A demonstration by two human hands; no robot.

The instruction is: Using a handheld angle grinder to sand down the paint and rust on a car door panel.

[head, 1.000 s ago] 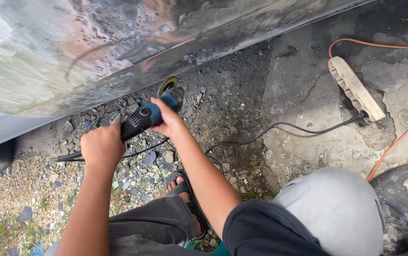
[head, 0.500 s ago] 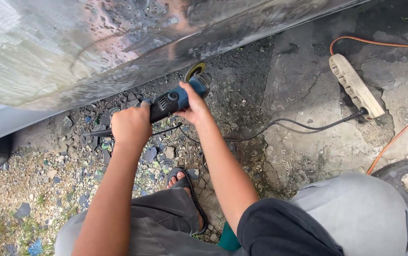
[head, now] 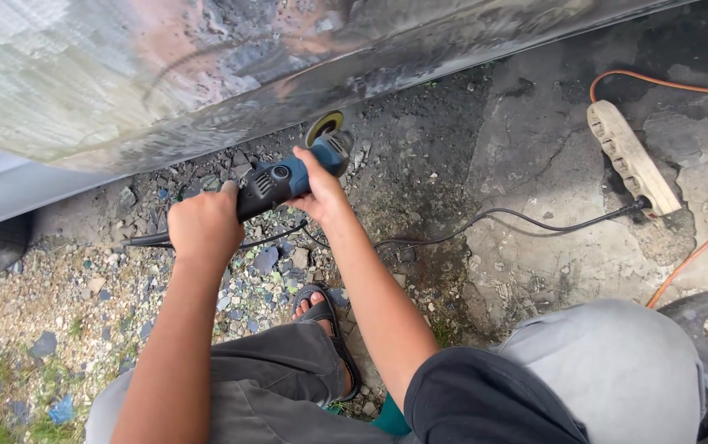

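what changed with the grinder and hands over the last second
Both hands, left hand and right hand, carried the blue angle grinder rightward along the lower edge of the sanded car panel, disc kept close under it. Grip unchanged, nothing released. The power strip and black cord stayed put.

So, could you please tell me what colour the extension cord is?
Orange; the cord runs from the power strip, clearest in the head view.
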